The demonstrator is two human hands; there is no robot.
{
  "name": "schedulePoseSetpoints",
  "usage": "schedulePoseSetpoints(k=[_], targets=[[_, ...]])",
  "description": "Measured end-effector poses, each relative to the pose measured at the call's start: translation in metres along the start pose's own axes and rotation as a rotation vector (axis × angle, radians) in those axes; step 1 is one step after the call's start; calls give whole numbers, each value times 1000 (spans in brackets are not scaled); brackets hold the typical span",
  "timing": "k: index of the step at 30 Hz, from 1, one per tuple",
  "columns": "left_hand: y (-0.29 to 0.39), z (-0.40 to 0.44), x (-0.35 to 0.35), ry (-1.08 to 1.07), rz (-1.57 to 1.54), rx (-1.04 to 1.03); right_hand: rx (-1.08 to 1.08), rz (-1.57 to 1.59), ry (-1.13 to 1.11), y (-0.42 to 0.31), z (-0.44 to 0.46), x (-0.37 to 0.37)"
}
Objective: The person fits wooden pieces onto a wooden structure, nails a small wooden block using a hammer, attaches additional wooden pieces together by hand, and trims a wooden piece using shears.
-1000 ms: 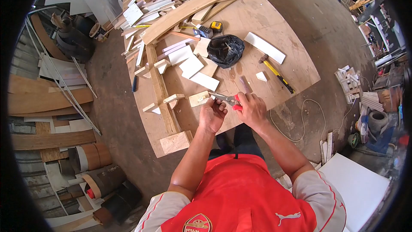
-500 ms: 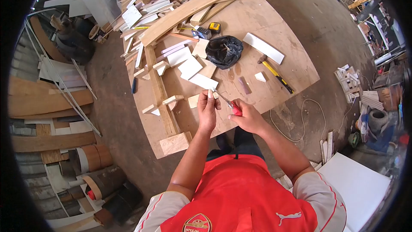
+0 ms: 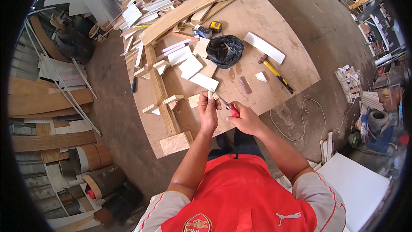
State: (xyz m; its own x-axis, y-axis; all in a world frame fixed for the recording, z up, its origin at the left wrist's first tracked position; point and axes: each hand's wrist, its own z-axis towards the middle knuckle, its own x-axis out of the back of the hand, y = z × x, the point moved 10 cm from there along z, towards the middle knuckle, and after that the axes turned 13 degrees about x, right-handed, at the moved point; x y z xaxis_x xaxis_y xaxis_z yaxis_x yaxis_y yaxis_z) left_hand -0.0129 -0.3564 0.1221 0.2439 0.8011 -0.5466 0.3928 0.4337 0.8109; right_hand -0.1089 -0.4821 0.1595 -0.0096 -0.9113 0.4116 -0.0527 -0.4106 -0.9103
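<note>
My right hand (image 3: 245, 119) is wrapped round a red-handled tool (image 3: 234, 111). Its slim metal shaft points up and left to the fingers of my left hand (image 3: 208, 112). Those fingers are pinched together near the tool's tip, and what they hold is too small and hidden to make out. Both hands are above the near edge of the wooden worktable (image 3: 274, 28). Just beyond my left hand lies a white board piece (image 3: 200, 81). To its left stands a long wooden beam (image 3: 159, 86) with small angled blocks attached along it.
A black plastic bag (image 3: 225, 51), a hammer (image 3: 277, 75), a yellow tape measure (image 3: 215, 26) and a white strip (image 3: 265, 47) lie on the table. Offcuts and a long plank (image 3: 189, 13) crowd its far left. Two other people are in the background.
My right hand and the red handle have shifted slightly down and left. The left hand stays almost where it was, still pinched.
</note>
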Motion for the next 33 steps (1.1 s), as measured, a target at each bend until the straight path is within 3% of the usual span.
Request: schedulePoseSetpoints(k=[10,16,20,23,27,33], targets=[[-2,3,9,50,14,11,-63,-3,30,13,5,-13],[-7,6,20,99,-52,89,20,-23,155,4,13,-3],[-17,8,30,110,-114,155,-82,-254,246,62,19,0],[-27,10,42,115,-141,193,-140,-545,178,90,27,-7],[-45,14,56,135,-176,244,-313,-693,68,141,37,-29],[-88,18,88,263,-121,386,-344,-888,-49,166,55,-55]])
